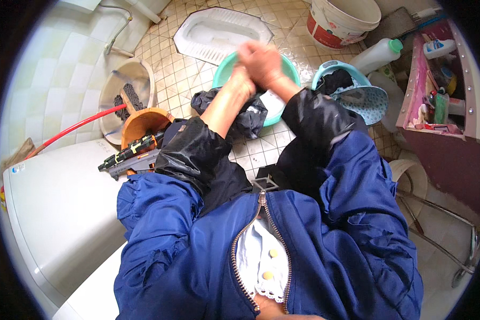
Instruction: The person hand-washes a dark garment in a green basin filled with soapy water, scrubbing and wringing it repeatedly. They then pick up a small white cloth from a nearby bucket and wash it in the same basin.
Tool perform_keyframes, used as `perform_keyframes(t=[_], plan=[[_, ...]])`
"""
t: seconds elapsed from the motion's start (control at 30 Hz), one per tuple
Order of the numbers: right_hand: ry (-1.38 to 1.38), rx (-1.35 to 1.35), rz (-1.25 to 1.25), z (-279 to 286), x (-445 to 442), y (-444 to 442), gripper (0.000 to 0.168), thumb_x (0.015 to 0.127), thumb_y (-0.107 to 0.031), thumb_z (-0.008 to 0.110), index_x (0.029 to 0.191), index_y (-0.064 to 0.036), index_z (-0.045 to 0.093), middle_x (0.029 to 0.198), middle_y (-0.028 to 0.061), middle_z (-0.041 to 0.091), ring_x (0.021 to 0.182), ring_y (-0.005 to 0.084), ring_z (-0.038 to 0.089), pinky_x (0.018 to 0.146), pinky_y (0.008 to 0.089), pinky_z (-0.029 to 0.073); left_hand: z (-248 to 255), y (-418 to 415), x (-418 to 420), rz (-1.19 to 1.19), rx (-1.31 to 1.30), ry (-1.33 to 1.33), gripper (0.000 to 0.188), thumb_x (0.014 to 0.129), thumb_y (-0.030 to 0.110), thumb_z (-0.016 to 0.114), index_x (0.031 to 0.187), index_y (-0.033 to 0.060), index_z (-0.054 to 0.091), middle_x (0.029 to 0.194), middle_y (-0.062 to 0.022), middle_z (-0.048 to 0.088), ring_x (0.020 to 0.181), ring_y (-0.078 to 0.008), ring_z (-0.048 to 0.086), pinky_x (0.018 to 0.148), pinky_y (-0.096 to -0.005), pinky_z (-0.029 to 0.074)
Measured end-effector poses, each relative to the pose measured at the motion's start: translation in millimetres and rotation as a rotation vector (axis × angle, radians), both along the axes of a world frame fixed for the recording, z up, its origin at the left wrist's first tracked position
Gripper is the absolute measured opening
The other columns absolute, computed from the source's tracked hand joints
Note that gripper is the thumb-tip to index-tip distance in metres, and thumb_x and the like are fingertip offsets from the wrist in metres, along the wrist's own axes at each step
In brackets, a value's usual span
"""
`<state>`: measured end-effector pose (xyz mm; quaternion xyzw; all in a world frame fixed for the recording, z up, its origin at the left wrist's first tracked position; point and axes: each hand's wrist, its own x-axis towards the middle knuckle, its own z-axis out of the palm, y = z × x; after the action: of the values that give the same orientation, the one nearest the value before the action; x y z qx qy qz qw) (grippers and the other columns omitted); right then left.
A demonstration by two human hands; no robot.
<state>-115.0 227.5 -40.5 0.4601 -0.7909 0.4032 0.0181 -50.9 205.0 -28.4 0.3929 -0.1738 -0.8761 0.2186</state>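
My left hand [244, 77] and my right hand [261, 60] meet above a teal plastic basin [292, 71] on the tiled floor. Motion blurs both of them, and whatever may be between the palms is hidden. Dark wet-looking cloth [251, 119] lies in the near part of the basin and bulges over its rim, under my left forearm. Pale, whitish water [273, 105] shows beside the cloth. Shiny black sleeve covers [324, 118] sit below both wrists, over blue jacket sleeves.
Beyond the basin is a squat toilet [220, 32]. A large bucket [340, 24], a plastic jug [378, 54] and a smaller basin [324, 72] with black cloth and a patterned cap [362, 104] stand right. Left are a mop [129, 100], a wooden bucket [144, 120], a toy gun [134, 160] and a white appliance [64, 200].
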Motion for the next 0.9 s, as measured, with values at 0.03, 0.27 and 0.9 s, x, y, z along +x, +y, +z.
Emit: perform_keyframes(t=[0.03, 0.27, 0.9], plan=[[0.001, -0.106, -0.067, 2.8, -16.3, -9.3, 0.026, 0.08, -0.032, 0.057, 0.065, -0.012, 0.063, 0.067, 0.0147, 0.061, 0.064, 0.0354, 0.06, 0.054, 0.0429, 0.047, -22.6, -12.4, -3.8, -0.1, -0.147, -0.029, 0.023, 0.087, 0.026, 0.055, 0.094, 0.004, 0.057, 0.083, -0.0076, 0.06, 0.07, -0.0203, 0.06, 0.067, -0.0364, 0.053], [-0.576, -0.165, 0.454, 8.1, -2.3, -6.8, 0.067, 0.073, -0.052, 0.068, 0.111, 0.002, 0.054, 0.112, 0.0188, 0.057, 0.102, 0.0209, 0.056, 0.086, 0.0335, 0.044, -1.9, -87.4, 18.1, -0.09, -0.378, 0.192, 0.038, 0.09, 0.037, 0.052, 0.105, 0.0026, 0.056, 0.099, -0.0089, 0.061, 0.093, -0.0215, 0.059, 0.087, -0.0381, 0.047], [0.816, -0.207, -0.114, 170.6, -176.6, 158.0, 0.041, 0.072, -0.021, 0.072, 0.106, 0.0, 0.062, 0.092, 0.0125, 0.068, 0.085, 0.0225, 0.065, 0.08, 0.0308, 0.05, -160.7, -98.3, 130.2, -0.812, -1.504, -1.369, 0.084, 0.069, -0.002, 0.059, 0.141, 0.0233, 0.024, 0.14, -0.017, 0.032, 0.125, -0.0329, 0.038, 0.1, -0.0448, 0.037]])
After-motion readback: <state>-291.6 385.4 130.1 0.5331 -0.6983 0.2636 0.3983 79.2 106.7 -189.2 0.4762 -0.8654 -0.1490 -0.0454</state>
